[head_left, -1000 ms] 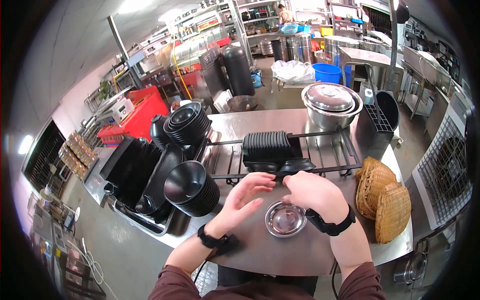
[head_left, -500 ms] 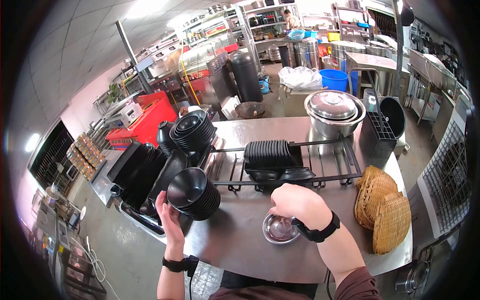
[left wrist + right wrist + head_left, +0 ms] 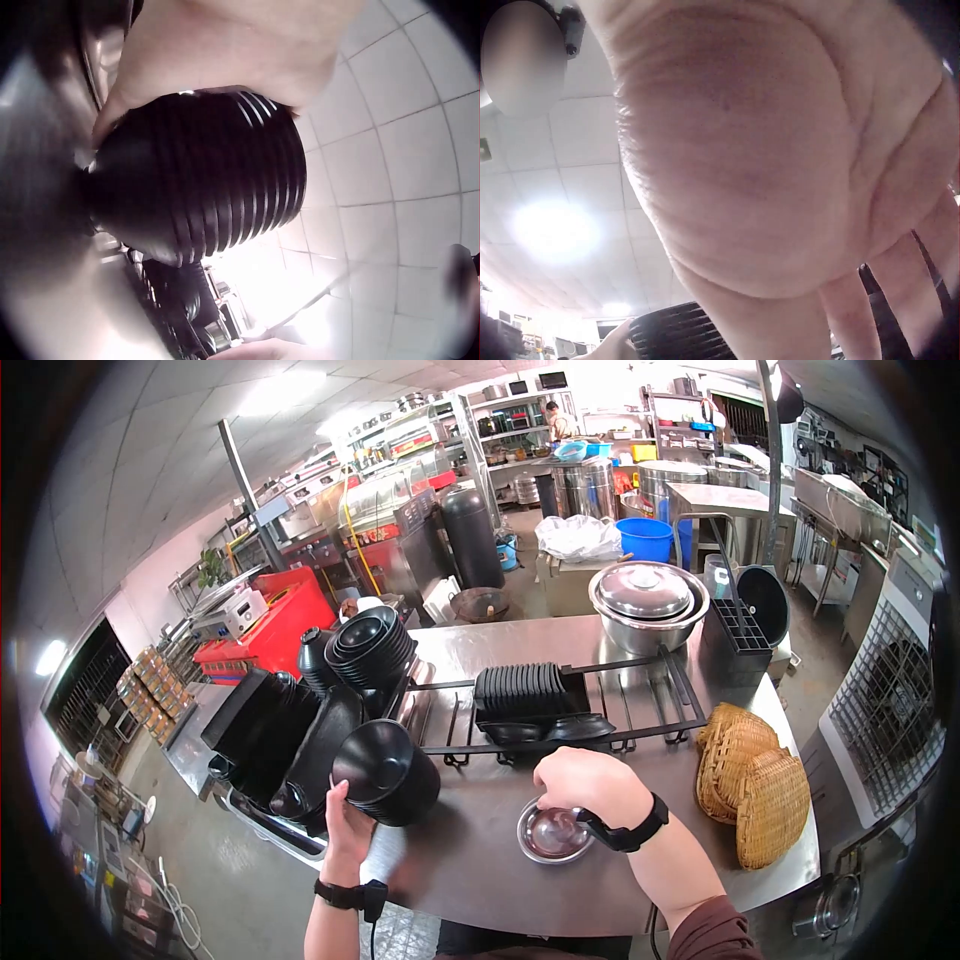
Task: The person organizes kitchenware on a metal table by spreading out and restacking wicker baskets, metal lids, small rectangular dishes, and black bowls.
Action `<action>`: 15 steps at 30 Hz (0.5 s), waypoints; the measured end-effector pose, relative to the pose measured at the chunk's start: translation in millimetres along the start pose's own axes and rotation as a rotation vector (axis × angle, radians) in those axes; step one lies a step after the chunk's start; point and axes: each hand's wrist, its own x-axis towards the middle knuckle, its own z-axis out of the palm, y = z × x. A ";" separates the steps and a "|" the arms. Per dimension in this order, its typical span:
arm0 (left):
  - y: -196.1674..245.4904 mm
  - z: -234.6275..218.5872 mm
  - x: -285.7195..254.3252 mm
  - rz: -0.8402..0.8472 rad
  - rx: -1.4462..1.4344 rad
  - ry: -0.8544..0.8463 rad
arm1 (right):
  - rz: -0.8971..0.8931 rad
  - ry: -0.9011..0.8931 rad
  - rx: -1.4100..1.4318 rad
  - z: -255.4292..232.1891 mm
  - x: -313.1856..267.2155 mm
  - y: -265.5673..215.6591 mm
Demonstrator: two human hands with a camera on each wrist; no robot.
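In the head view, my left hand (image 3: 350, 825) grips the near left side of a stack of black bowls (image 3: 400, 785). The left wrist view shows the palm against the ribbed stack (image 3: 217, 165), the hand (image 3: 225, 52) bent round it. My right hand (image 3: 590, 785) is over the back edge of a small metal bowl (image 3: 552, 852), fingers pointing down and mostly hidden. Skin fills much of the right wrist view, where the hand (image 3: 742, 150) hides whatever its fingertips touch.
A wire rack (image 3: 640, 734) with upright black dishes (image 3: 520, 688) stands behind the hands. Woven baskets (image 3: 770, 815) lie on the right, a lidded metal pot (image 3: 650, 605) at the back. More black dishware (image 3: 260, 730) fills the left side of the steel table (image 3: 480, 880).
My left hand has moved left from near the right hand to the bowl stack and taken hold of it. The right hand stays over the small metal bowl.
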 end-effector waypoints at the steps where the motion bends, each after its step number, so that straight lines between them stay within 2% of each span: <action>1: -2.4 -0.7 1.5 -0.013 -0.025 -0.037 | 0.126 -0.135 -0.024 4.0 6.7 3.0; 2: -3.9 0.0 3.2 -0.026 -0.050 -0.074 | 0.253 -0.270 -0.047 6.3 13.2 4.0; 8: -14.5 11.4 11.8 -0.175 0.007 -0.314 | 0.345 -0.392 -0.019 -18.1 41.8 -33.2; 10: -20.4 12.3 20.4 -0.261 0.023 -0.421 | 0.144 -0.171 0.093 -21.7 41.6 -43.6; 11: -31.8 2.2 33.6 -0.286 0.079 -0.496 | 0.137 -0.241 0.027 -23.9 46.1 -48.8; 12: -32.7 8.8 36.4 -0.288 0.066 -0.500 | 0.029 -0.156 -0.044 -13.7 43.5 -44.5; 14: -32.3 32.2 41.9 -0.301 0.092 -0.559 | -0.053 -0.224 -0.260 -7.1 44.0 -47.9; 15: -26.5 43.9 41.8 -0.251 0.188 -0.606 | -0.092 -0.193 -0.259 -0.4 41.9 -46.4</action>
